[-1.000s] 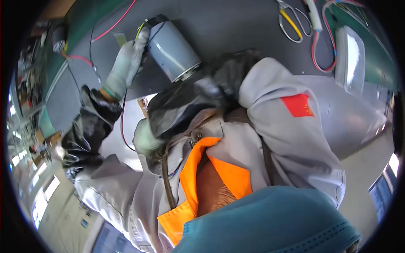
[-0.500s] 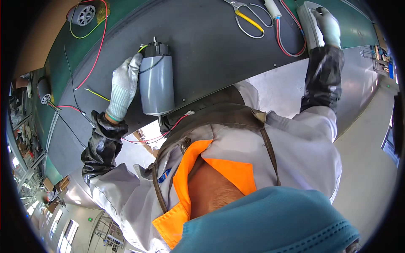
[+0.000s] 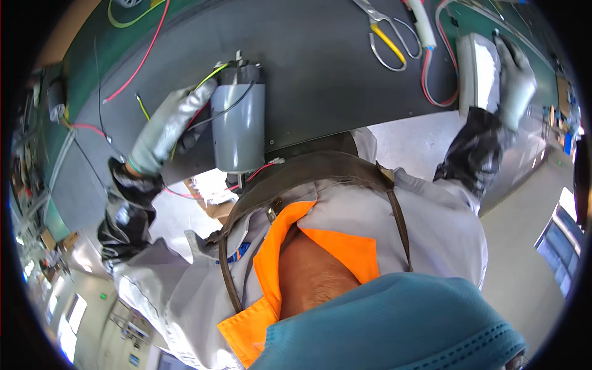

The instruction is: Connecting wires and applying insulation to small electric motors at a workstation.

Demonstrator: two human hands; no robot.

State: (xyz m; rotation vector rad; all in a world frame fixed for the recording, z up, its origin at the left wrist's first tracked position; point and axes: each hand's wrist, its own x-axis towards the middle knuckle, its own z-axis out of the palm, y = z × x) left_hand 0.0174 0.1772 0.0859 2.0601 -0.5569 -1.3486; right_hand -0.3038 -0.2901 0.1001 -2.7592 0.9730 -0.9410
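Note:
A grey cylindrical motor (image 3: 239, 126) stands upright near the bench's front edge, its shaft and black cap facing away from me. My left hand (image 3: 169, 126), in a grey-white glove, is closed on the yellow-green wire (image 3: 209, 75) coming off the cap, its fingertips beside the motor. A thin red wire also shows by those fingers, and a black wire crosses the motor's body. At the far right, my gloved right hand (image 3: 517, 80) is beside a pale grey box (image 3: 473, 71) with a white top. Its fingertips are drawn together; whatever small thing they hold is unclear.
Yellow-handled scissors (image 3: 388, 38) lie on the dark bench (image 3: 308, 74), left of a white tube (image 3: 422, 24) with red and grey wires. At the left are a small dark motor (image 3: 57, 98) and loose red wire (image 3: 145, 58). A cardboard box (image 3: 217, 209) shows below the bench edge.
My right hand has moved off the box's top to its right side. My left hand has shifted slightly left and down, still by the motor's wire. The view has shifted a little.

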